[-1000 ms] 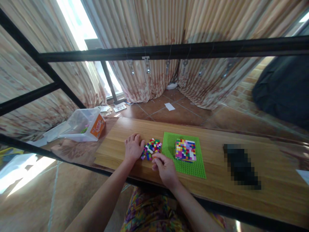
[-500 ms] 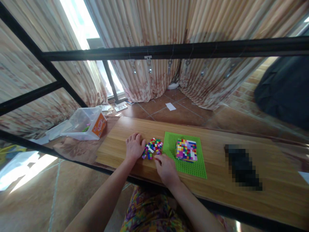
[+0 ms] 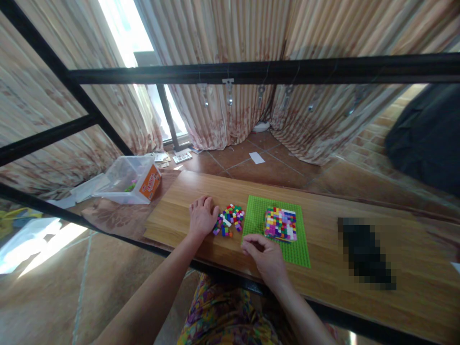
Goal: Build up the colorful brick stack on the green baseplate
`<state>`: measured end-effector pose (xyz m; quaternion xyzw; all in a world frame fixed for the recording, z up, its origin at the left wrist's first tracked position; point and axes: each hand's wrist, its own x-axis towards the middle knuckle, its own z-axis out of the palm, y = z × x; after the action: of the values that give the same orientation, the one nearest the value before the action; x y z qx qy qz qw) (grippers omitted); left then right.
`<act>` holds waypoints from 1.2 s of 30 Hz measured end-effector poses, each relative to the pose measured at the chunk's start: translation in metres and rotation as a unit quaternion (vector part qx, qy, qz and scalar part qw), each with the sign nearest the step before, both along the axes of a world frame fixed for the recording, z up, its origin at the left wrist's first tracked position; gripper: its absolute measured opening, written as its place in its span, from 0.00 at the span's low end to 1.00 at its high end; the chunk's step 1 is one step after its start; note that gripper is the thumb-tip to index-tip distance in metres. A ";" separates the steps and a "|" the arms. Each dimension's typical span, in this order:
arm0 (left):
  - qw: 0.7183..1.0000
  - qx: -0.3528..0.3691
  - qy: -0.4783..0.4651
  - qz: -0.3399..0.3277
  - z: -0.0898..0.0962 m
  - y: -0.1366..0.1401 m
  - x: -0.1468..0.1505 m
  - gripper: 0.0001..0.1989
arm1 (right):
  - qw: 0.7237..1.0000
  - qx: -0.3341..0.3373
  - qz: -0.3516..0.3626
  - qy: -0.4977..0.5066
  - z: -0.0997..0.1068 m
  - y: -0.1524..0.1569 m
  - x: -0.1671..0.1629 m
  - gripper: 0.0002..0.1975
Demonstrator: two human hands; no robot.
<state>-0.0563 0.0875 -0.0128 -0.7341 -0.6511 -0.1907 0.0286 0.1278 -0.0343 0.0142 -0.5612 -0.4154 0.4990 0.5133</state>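
My left hand (image 3: 202,216) lies flat on the wooden board, fingers stretched out, just left of a pile of small coloured building bricks (image 3: 233,218). Over the near left corner of the green baseplate (image 3: 255,207) is my right hand (image 3: 266,256), with thumb and forefinger pinched together. Whatever sits between those fingertips is too small to make out. A square multicoloured block of joined bricks (image 3: 281,224) stands on the baseplate, just beyond my right hand.
The board (image 3: 319,230) carries a blurred-out black object (image 3: 368,254) on its right. A clear plastic box (image 3: 124,179) with an orange label stands at the left. A black metal bar (image 3: 251,72) crosses ahead, before striped curtains (image 3: 223,124).
My right hand has moved right, from the edge of the loose brick pile to the baseplate's near corner, fingers still pinched. My left hand stays in place while the view shifts slightly.
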 end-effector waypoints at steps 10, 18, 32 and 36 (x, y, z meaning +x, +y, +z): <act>1.000 0.006 -0.002 -0.004 -0.001 0.001 -0.002 0.19 | 0.994 -0.007 -0.110 -0.024 0.029 -0.016 0.076 0.20; 1.000 0.022 0.015 0.000 -0.001 0.003 -0.002 0.19 | 0.970 0.022 -0.196 -0.142 0.008 -0.004 0.123 0.22; 1.000 0.021 0.017 -0.004 0.000 0.002 -0.001 0.18 | 0.949 0.060 -0.214 -0.223 -0.015 0.024 0.117 0.18; 1.000 0.017 0.014 -0.002 0.000 0.002 -0.001 0.19 | 0.954 0.042 -0.241 -0.172 -0.014 0.028 0.108 0.17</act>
<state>-0.0575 0.0898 -0.0126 -0.7376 -0.6457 -0.1913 0.0495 0.2361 -0.0062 0.0004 -0.6996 -0.3706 0.2390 0.5622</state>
